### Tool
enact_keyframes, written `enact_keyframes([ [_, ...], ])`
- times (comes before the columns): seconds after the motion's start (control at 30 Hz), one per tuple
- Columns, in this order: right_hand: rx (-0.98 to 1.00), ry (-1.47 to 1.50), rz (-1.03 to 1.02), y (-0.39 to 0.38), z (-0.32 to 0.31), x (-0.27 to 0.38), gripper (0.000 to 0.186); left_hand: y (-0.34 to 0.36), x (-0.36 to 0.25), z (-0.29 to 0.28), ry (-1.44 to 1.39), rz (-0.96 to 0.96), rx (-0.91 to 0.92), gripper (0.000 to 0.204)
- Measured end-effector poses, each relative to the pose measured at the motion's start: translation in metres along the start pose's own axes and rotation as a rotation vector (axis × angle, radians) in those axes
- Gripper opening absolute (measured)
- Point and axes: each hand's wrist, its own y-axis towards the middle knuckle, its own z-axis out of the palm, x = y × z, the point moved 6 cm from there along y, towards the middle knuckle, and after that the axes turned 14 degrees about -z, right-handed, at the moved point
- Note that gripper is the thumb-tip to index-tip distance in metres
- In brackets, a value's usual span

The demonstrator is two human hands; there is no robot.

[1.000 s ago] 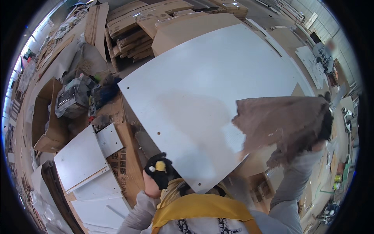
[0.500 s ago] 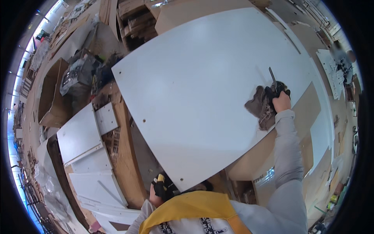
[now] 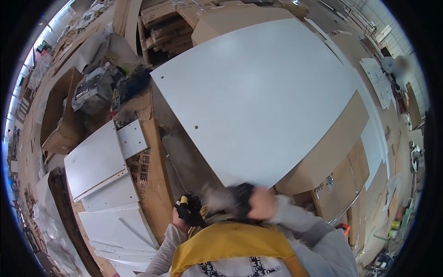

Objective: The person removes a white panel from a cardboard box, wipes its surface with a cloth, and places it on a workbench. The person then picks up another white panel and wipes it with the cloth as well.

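A large white panel [image 3: 263, 92] with a small hole [image 3: 196, 126] near its left edge lies flat in front of me. My left hand [image 3: 187, 213], in a black glove, is closed around a small yellow-topped object [image 3: 183, 200] close to my chest. My right hand [image 3: 253, 202], also dark-gloved and blurred by motion, is at the panel's near edge. A grey-brown cloth [image 3: 218, 198] smears out from it toward the left hand. I wear a yellow vest [image 3: 230, 242] over grey sleeves.
Brown cardboard boxes [image 3: 332, 152] sit under the panel's right side. Smaller white panels [image 3: 99, 159] lie stacked at the left on a wooden board [image 3: 154, 175]. An open cardboard box [image 3: 60, 120], a wrapped bundle [image 3: 94, 87] and stacked cardboard [image 3: 166, 32] stand beyond.
My right hand has come back from the far right of the panel to its near edge by my chest, bringing the cloth. The left hand stays close to my chest with the yellow-topped object.
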Motion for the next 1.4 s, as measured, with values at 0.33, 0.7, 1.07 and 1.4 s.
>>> enact_keyframes([
  [0.33, -1.005, -0.167, 0.845, -0.171, -0.197, -0.192, 0.026, 0.006, 0.013, 0.113, 0.502, -0.141, 0.382, 0.042],
  [0.7, -0.062, -0.343, -0.396, 0.106, -0.039, -0.021, 0.012, 0.062, 0.071, 0.045, 0.772, 0.231, 0.236, 0.038],
  [1.07, -0.790, -0.532, 1.142, -0.198, -0.322, -0.427, 0.022, -0.005, 0.034, 0.146, 0.512, 0.014, -0.503, 0.019],
  [1.4, -1.068, -0.419, 1.061, -0.245, -0.363, -0.380, 0.026, -0.003, -0.087, 0.062, 0.398, 0.385, -0.723, 0.017],
])
